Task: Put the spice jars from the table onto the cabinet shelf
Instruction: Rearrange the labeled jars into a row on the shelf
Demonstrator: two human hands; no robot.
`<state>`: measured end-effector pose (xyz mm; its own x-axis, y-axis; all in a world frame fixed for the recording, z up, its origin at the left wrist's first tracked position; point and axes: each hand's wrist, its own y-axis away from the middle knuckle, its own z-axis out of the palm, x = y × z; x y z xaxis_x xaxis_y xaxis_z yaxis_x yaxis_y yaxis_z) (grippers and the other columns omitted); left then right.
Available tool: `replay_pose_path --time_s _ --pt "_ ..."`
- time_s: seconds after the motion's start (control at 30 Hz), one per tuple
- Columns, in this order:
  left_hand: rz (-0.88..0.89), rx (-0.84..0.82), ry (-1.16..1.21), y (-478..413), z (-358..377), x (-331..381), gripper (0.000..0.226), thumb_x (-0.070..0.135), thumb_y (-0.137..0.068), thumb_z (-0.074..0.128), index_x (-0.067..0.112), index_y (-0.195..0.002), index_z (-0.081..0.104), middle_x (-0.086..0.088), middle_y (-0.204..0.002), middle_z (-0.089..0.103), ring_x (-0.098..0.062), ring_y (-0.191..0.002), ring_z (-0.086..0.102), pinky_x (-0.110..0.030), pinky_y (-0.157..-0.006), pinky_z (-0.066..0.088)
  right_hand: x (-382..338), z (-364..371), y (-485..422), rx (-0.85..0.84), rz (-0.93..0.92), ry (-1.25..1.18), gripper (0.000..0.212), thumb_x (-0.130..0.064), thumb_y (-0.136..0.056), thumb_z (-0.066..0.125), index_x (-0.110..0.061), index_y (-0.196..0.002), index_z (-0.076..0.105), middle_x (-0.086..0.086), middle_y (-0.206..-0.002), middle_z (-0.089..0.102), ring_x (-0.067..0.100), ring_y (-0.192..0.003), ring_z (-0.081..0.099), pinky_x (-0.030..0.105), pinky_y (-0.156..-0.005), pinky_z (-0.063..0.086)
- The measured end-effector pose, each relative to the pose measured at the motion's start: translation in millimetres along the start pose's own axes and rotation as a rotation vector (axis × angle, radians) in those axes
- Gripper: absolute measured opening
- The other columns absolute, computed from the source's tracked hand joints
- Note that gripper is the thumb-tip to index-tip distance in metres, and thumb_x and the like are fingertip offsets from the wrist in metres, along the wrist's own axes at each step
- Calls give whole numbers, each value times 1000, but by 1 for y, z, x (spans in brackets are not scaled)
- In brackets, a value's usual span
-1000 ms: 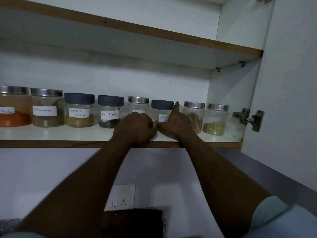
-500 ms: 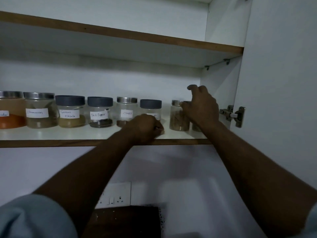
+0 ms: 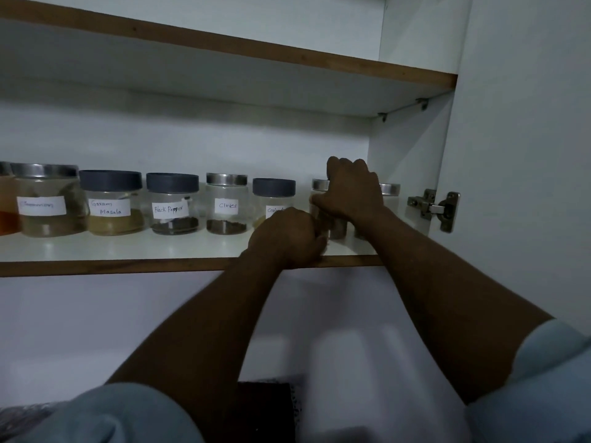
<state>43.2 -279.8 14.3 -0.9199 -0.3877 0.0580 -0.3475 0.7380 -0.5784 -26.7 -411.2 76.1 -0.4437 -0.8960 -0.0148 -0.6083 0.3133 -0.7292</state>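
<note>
On the cabinet shelf (image 3: 128, 251) the spice jars stand in a single row, upright, close to one another. At the far left edge there's an orange-filled jar (image 3: 4, 215), only partly in view. Next, a steel-lidded jar (image 3: 48, 199) with a label too faint to read, then Garam Masala (image 3: 110, 203) under a dark lid, Black Pepper (image 3: 172, 204) also dark-lidded, and Cloves (image 3: 226, 203) with a steel lid.

Now the left hand (image 3: 287, 236): forearm rising from lower left, wrist at the shelf's front edge, fingers curled tightly in, knuckles up, resting just in front of the dark-lidded coriander jar (image 3: 273, 193) and hiding its lower half. Whether it pinches anything, I can't tell.

Just right, the right hand (image 3: 350, 191) reaches in from lower right, arm stretched up, fingers bent over the top of a steel-lidded jar (image 3: 323, 199), thumb pressed on its left side, gripping it. Behind the wrist, one more steel-lidded jar (image 3: 390, 190) peeks out. Beyond, the door hinge (image 3: 435, 209) on the open cabinet door (image 3: 527, 155).
</note>
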Motion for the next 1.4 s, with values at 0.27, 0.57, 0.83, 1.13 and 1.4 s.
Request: replay_pose_path --time_s 0.27,0.57,0.83,1.13,1.4 --pt "-68 -3 20 -1 3 -5 36 44 -90 54 19 -98 78 -7 -91 73 -20 -81 63 -36 -78 56 -3 1 -14 -101 2 -84 75 -62 -79 68 -15 -136 55 7 -131 58 28 -118 56 40 -93 48" --pt "-22 29 47 -1 2 1 32 38 -90 55 25 -63 44 5 -62 41 -21 -71 52 -32 -64 41 -7 -2 -19 -151 -55 -98 44 -32 -74 73 -18 -113 58 4 -112 56 25 -98 58 35 -76 49" --pt "-6 12 68 -1 4 -8 21 33 -93 55 17 -82 61 -5 -82 62 -18 -75 53 -36 -75 51 -22 7 -24 -74 -55 -72 49 -41 -76 83 -14 -104 53 3 -98 54 21 -86 54 31 -67 40" --pt "-34 37 57 2 5 -7 25 36 -89 53 16 -81 66 -9 -86 68 -22 -74 57 -32 -68 49 -9 -12 -31 -211 -64 -266 58 -41 -76 87 -18 -122 60 -2 -115 63 20 -106 60 28 -81 48" --pt "-37 36 49 2 4 -5 30 38 -89 54 14 -94 72 -11 -94 70 -27 -85 64 -33 -70 50 -14 -4 -35 -224 -73 42 56 -44 -76 83 -15 -119 62 7 -117 62 23 -104 56 32 -81 45"
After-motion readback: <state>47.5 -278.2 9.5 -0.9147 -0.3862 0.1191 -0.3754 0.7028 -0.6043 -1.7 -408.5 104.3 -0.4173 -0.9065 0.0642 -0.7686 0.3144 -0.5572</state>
